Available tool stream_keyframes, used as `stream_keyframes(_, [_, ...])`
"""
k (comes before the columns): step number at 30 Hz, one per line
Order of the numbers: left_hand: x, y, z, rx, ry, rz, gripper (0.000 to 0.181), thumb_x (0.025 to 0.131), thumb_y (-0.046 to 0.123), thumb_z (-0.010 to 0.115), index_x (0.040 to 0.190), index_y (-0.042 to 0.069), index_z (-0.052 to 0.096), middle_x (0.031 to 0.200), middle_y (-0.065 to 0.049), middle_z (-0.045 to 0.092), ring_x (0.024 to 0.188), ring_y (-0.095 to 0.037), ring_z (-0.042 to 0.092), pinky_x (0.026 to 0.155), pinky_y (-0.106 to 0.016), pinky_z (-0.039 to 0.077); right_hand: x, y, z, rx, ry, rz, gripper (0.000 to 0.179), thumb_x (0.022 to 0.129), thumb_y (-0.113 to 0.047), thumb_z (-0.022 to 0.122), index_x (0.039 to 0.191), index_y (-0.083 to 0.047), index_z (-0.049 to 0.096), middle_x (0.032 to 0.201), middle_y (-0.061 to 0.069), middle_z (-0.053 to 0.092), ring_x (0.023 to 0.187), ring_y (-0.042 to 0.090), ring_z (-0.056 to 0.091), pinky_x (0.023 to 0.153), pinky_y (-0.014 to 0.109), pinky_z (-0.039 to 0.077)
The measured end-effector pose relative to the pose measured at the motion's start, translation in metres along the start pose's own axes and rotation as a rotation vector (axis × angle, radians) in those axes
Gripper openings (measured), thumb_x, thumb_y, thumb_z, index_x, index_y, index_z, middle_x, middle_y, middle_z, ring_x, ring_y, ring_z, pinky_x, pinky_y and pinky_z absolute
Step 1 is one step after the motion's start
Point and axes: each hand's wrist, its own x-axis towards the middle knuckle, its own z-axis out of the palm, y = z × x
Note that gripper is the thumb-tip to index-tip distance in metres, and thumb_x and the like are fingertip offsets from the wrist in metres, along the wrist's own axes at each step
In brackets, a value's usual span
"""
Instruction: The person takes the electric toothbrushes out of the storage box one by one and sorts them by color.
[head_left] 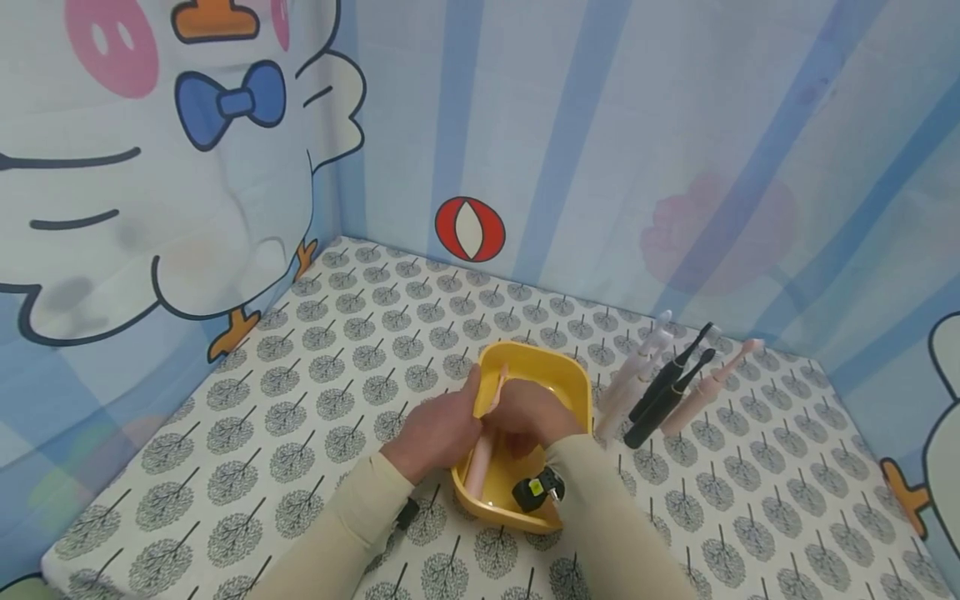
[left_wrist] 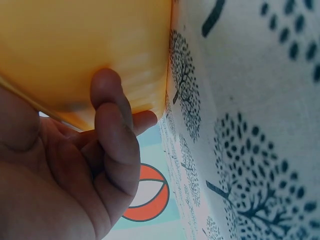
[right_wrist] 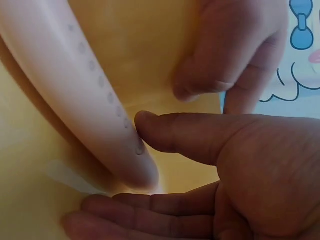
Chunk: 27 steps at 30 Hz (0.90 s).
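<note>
A yellow plastic bin (head_left: 583, 383) stands on the patterned cloth. My left hand (head_left: 437, 429) grips its left wall, thumb on the inner side and fingers against the outside, as the left wrist view shows of the fingers (left_wrist: 112, 125). Inside the bin a pale pink electric toothbrush (head_left: 478, 468) lies lengthwise along the left side, its slim head toward the far end. My right hand (head_left: 531, 410) reaches into the bin over it. In the right wrist view the thumb tip touches the side of the handle (right_wrist: 85, 95), while the other fingers stretch out below the neck end.
Right of the bin, several electric toothbrushes lie side by side: white ones (head_left: 637, 367), black ones (head_left: 663, 408) and a pink one (head_left: 708, 392). The tree-print cloth (head_left: 292, 417) covers the table. Cartoon curtains (head_left: 525, 150) hang behind and at the sides.
</note>
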Motion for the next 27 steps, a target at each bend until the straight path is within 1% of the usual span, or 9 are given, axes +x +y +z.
stream_keyframes(2, [0.000,0.000,0.000,-0.001,0.002,0.003,0.079,0.094,0.018,0.049,0.157,0.008,0.003,0.086,-0.006,0.061,0.057,-0.017,0.052,0.054,-0.034,0.045,0.002,-0.001,0.002,-0.005,-0.001,0.009,0.026,0.093,-0.031,0.058,0.091,-0.006,0.066,0.078,0.014,0.065,0.069,0.029,0.064,0.062,0.040,0.053])
stream_keyframes(7, [0.000,0.000,0.000,0.001,0.003,0.009,0.077,0.096,0.018,0.048,0.157,0.008,0.002,0.078,-0.003,0.057,0.055,-0.017,0.052,0.053,-0.033,0.044,0.003,-0.002,0.005,-0.010,0.002,0.014,0.026,0.095,-0.031,0.056,0.093,-0.006,0.066,0.077,0.014,0.065,0.068,0.029,0.064,0.061,0.040,0.053])
stream_keyframes(12, [0.000,0.000,0.001,0.007,-0.004,0.008,0.076,0.097,0.019,0.047,0.157,0.008,0.001,0.074,-0.002,0.054,0.053,-0.017,0.051,0.053,-0.033,0.045,0.003,-0.002,0.006,0.007,-0.012,0.035,0.025,0.093,-0.031,0.058,0.090,-0.007,0.067,0.077,0.014,0.065,0.069,0.029,0.064,0.063,0.040,0.053])
stream_keyframes(18, [0.000,-0.001,0.001,0.030,0.005,0.020,0.075,0.097,0.019,0.047,0.156,0.006,0.002,0.076,-0.002,0.054,0.053,-0.016,0.050,0.054,-0.033,0.044,0.002,-0.001,0.006,0.012,-0.030,0.045,0.024,0.091,-0.030,0.062,0.088,-0.007,0.067,0.076,0.013,0.066,0.069,0.029,0.064,0.063,0.039,0.053])
stream_keyframes(22, [0.000,-0.001,0.001,0.047,0.008,0.016,0.076,0.095,0.018,0.049,0.156,0.005,0.005,0.082,-0.005,0.057,0.054,-0.017,0.050,0.055,-0.033,0.044,0.001,0.003,0.005,0.010,-0.028,0.032,0.019,0.090,-0.023,0.061,0.087,-0.005,0.066,0.075,0.013,0.066,0.067,0.028,0.065,0.061,0.039,0.054])
stream_keyframes(25, [0.000,-0.001,0.001,0.065,0.014,0.017,0.076,0.095,0.019,0.050,0.156,0.005,0.007,0.086,-0.006,0.059,0.055,-0.017,0.050,0.055,-0.033,0.044,0.001,0.006,0.004,0.002,-0.003,0.030,0.013,0.087,-0.016,0.062,0.086,-0.004,0.066,0.072,0.012,0.066,0.064,0.026,0.066,0.060,0.037,0.055])
stream_keyframes(27, [0.000,-0.001,0.001,0.064,0.015,0.018,0.076,0.095,0.019,0.050,0.156,0.005,0.007,0.086,-0.006,0.059,0.055,-0.016,0.050,0.056,-0.033,0.044,0.000,0.008,0.003,-0.004,0.016,0.028,0.010,0.084,-0.013,0.064,0.084,-0.003,0.066,0.071,0.011,0.066,0.063,0.025,0.066,0.059,0.036,0.055])
